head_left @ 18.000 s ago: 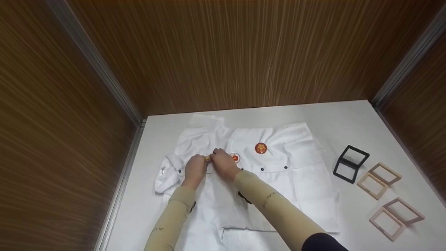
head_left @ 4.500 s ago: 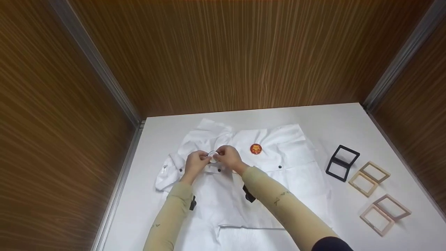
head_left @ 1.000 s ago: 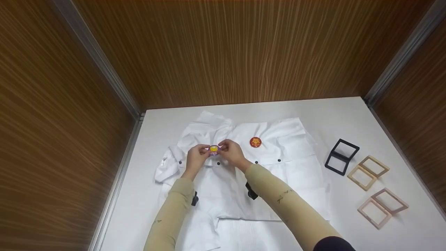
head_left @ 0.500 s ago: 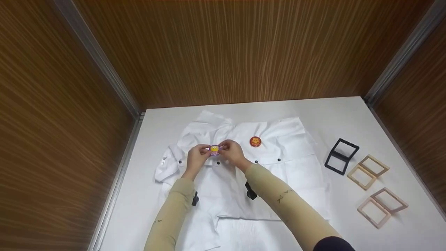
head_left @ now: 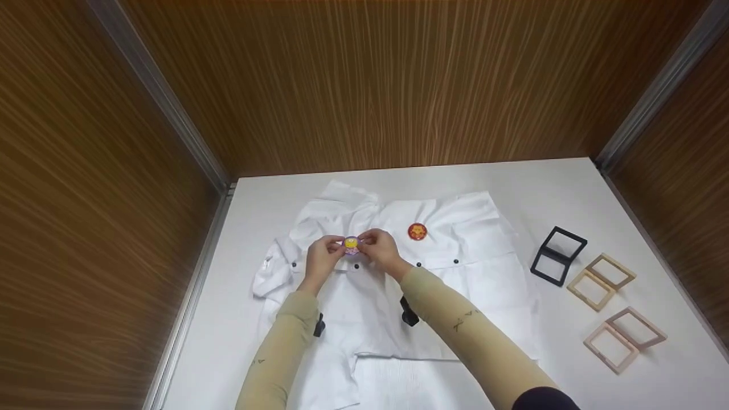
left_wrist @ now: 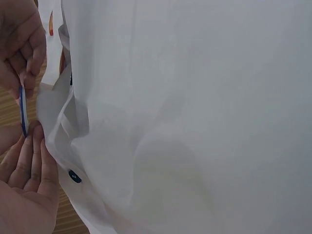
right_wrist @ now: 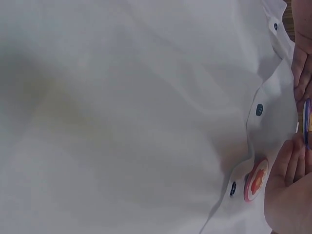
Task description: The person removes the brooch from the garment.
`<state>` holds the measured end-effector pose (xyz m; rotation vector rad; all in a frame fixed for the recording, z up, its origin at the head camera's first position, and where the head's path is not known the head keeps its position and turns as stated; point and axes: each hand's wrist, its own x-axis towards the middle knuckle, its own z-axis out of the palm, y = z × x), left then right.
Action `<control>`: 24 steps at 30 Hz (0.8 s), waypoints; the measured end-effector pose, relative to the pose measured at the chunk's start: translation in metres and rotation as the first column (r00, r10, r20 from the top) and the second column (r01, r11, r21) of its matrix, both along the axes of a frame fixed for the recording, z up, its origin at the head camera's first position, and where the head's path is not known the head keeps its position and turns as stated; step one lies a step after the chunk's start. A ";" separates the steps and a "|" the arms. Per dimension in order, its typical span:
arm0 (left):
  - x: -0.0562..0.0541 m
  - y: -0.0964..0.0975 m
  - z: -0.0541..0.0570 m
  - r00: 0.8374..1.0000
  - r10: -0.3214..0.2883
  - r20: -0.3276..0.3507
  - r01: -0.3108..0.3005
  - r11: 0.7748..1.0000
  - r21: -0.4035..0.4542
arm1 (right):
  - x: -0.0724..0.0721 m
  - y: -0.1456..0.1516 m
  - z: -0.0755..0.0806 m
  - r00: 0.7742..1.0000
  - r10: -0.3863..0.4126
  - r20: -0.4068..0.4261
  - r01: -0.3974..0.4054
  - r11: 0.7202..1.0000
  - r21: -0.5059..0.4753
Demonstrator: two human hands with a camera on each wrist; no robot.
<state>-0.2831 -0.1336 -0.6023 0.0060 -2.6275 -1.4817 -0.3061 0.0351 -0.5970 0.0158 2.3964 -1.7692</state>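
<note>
A round purple-rimmed button badge (head_left: 351, 243) with a yellow cartoon figure is held face up over the white shirt (head_left: 478, 290). My left hand (head_left: 321, 261) pinches its left edge between thumb and fingers. On its right edge, my right hand (head_left: 380, 249) pinches it likewise. The left wrist view catches the badge (left_wrist: 23, 112) edge-on between both hands. A second badge, red with a yellow figure (head_left: 417, 231), lies on the shirt to the right. In the right wrist view, a badge with a red flower (right_wrist: 256, 180) sits by the shirt's dark buttons; my right hand hides it in the head view.
On the right of the white table (head_left: 547, 182) stand three opened hinged frames: black (head_left: 558, 256), gold (head_left: 602, 282) and pink (head_left: 625, 340). Brown wood-grain panels (head_left: 398, 85) rise at the back and both sides. A dark button (head_left: 356, 266) lies just below the hands.
Several seconds ago the held badge showed its pale back; now its printed front faces up. Over the last second both hands stay nearly still, with the badge shifting very slightly right.
</note>
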 end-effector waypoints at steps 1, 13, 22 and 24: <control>0.000 0.000 0.000 1.000 -0.002 -0.002 0.002 1.000 0.001 | 0.001 0.000 0.000 1.000 -0.006 0.003 0.006 1.000 -0.017; -0.001 0.004 -0.001 1.000 -0.007 0.010 0.007 1.000 0.022 | -0.004 0.007 -0.015 1.000 0.012 0.004 -0.011 0.975 -0.224; 0.000 0.006 -0.002 0.999 -0.032 0.032 0.031 0.999 0.013 | 0.003 0.004 -0.002 0.995 -0.062 0.075 0.072 0.989 -0.131; 0.000 0.006 -0.002 0.999 -0.034 0.035 0.033 0.999 0.016 | 0.003 0.004 -0.002 0.994 -0.076 0.078 0.085 0.989 -0.119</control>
